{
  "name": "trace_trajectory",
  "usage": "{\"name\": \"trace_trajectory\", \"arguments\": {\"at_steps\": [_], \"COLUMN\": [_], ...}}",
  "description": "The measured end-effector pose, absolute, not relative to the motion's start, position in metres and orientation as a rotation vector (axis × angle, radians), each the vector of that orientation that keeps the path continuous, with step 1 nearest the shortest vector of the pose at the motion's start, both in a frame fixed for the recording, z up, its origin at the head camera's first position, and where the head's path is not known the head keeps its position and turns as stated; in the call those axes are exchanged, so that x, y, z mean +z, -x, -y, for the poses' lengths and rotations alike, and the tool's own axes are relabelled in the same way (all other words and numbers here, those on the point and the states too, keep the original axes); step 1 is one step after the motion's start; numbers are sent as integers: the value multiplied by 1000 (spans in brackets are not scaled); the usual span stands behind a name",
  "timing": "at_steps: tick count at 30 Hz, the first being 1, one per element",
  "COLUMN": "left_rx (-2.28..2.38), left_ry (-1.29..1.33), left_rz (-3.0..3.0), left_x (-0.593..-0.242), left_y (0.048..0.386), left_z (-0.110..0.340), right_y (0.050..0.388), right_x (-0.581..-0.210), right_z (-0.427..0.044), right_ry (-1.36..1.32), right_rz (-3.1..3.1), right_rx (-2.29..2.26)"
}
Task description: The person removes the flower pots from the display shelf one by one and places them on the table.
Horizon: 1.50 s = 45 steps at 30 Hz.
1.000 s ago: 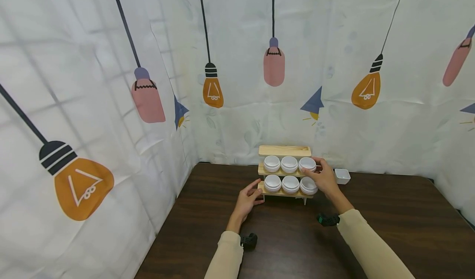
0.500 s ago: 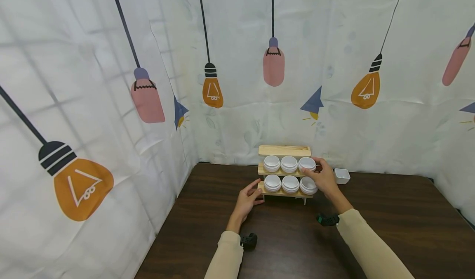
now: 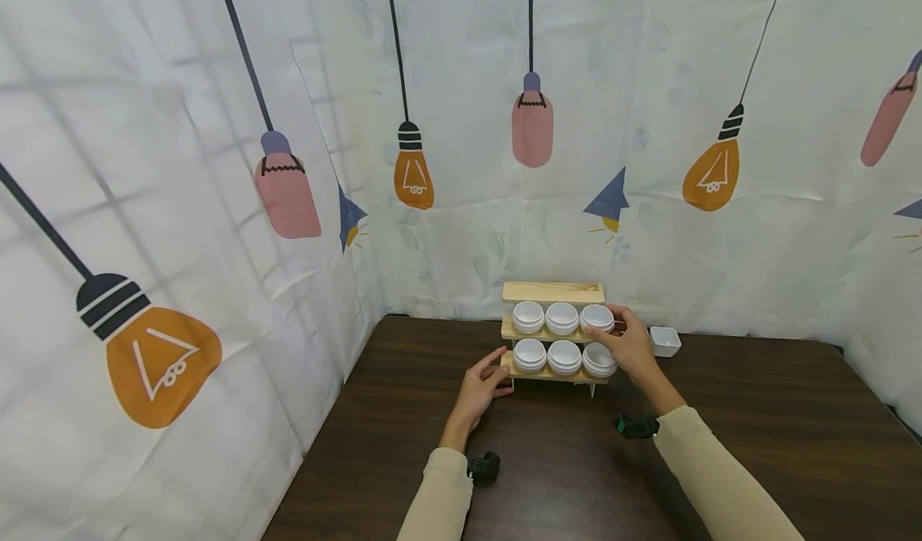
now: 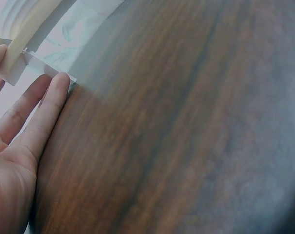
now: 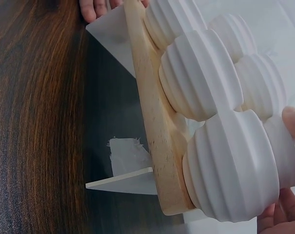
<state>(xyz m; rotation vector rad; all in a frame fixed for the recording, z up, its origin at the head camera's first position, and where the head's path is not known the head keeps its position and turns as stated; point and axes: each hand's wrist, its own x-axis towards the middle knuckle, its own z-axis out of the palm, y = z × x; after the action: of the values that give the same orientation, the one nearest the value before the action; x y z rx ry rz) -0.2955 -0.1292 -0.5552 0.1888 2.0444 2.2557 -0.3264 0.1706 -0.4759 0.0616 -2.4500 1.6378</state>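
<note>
A tiered rack with pale wooden shelves (image 3: 551,292) stands at the table's back, with several white ribbed cups (image 3: 529,354) in two rows of three. The top shelf bears nothing. My left hand (image 3: 475,393) holds the left end of the lowest shelf; in the left wrist view its fingers (image 4: 54,92) touch a clear side support (image 4: 37,63). My right hand (image 3: 632,347) pinches the right cup of the middle row (image 3: 596,318), thumb in front. In the right wrist view that cup is partly behind a front-row cup (image 5: 232,165).
A small white square dish (image 3: 664,342) stands right of the rack, near the back edge. Behind the dark wooden table (image 3: 562,461) hangs a white curtain (image 3: 475,245) with printed lamps. Through the rack's underside a torn-edged whitish piece (image 5: 128,157) shows.
</note>
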Motion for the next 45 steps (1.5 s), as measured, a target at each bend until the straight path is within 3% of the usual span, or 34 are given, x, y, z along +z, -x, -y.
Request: {"name": "trace_trajectory", "arguments": {"at_steps": [45], "left_rx": [2228], "left_ry": [-178], "left_rz": [-2062], "left_x": [-555], "left_y": [296], "left_z": [130], "right_y": [317], "right_x": [-465], "right_z": [-178], "right_ry": [-81], "right_rz": [2334], "right_rx": [1683]}}
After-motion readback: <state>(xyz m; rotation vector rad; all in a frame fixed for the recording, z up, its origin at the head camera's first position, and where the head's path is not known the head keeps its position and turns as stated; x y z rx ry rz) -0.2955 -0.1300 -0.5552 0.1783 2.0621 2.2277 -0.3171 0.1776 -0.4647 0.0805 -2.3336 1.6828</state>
